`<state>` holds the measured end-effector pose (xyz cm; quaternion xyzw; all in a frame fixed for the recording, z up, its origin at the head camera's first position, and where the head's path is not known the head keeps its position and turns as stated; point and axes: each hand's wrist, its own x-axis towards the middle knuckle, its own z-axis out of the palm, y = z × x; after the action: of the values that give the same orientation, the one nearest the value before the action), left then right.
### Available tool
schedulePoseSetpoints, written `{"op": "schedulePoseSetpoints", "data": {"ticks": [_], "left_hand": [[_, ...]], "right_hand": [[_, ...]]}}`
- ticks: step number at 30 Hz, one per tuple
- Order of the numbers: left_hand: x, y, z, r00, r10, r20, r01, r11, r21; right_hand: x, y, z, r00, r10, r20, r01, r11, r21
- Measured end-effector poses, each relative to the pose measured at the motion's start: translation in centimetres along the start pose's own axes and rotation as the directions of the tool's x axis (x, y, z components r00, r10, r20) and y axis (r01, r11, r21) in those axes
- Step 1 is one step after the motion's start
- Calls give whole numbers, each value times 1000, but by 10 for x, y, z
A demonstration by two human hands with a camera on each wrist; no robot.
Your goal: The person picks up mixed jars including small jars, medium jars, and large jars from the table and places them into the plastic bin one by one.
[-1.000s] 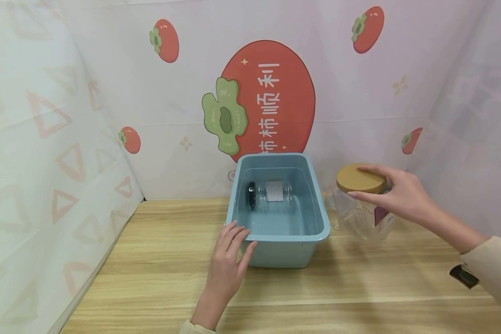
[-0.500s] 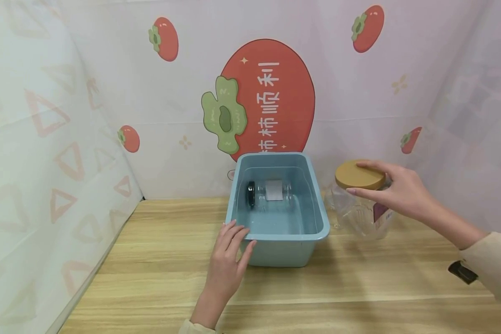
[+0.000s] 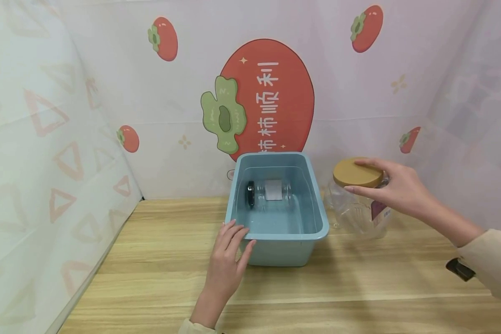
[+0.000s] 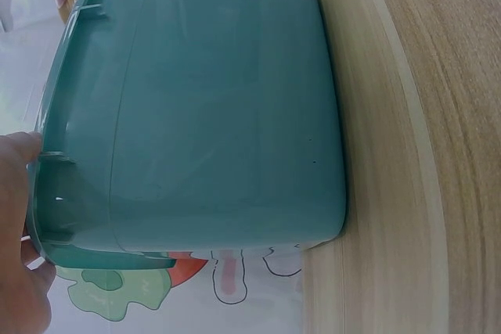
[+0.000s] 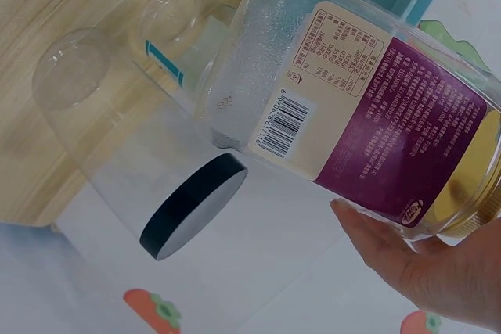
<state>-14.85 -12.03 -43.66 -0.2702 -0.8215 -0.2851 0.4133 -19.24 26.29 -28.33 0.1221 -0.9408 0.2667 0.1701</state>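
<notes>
My left hand (image 3: 226, 264) holds the near left corner of a blue plastic tub (image 3: 281, 253), its fingers over the rim and its thumb at the front. Inside the tub, a clear jar with a black lid (image 3: 251, 194) and a white label (image 3: 273, 190) lies on its side. To the right of the tub, my right hand (image 3: 402, 189) grips the yellow lid (image 3: 357, 172) of a large clear plastic jar (image 3: 359, 215) from above. A purple and cream label (image 5: 399, 127) covers one side of this jar in the right wrist view. Whether its base touches the table cannot be told.
Behind the large jar, the right wrist view shows another clear jar with a black lid (image 5: 194, 207) and a clear container with a teal stripe (image 5: 164, 62). A small black object (image 3: 460, 270) is by the right sleeve. A printed cloth (image 3: 171, 102) hangs behind the wooden table (image 3: 163, 269).
My right hand and the large jar have shifted slightly up and to the left. My left hand stays on the tub's rim, and the jar inside lies as before.
</notes>
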Motion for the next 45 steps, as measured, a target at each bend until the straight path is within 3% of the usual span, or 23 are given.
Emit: {"op": "schedulePoseSetpoints", "data": {"ticks": [18,45], "left_hand": [[0,0,0,1000,5,-6,-5,1000,7],[0,0,0,1000,0,-1,0,1000,7]], "right_hand": [[8,-4,-3,1000,-31,-7,31,1000,1],[15,-12,-9,1000,19,11,-19,1000,9]]}}
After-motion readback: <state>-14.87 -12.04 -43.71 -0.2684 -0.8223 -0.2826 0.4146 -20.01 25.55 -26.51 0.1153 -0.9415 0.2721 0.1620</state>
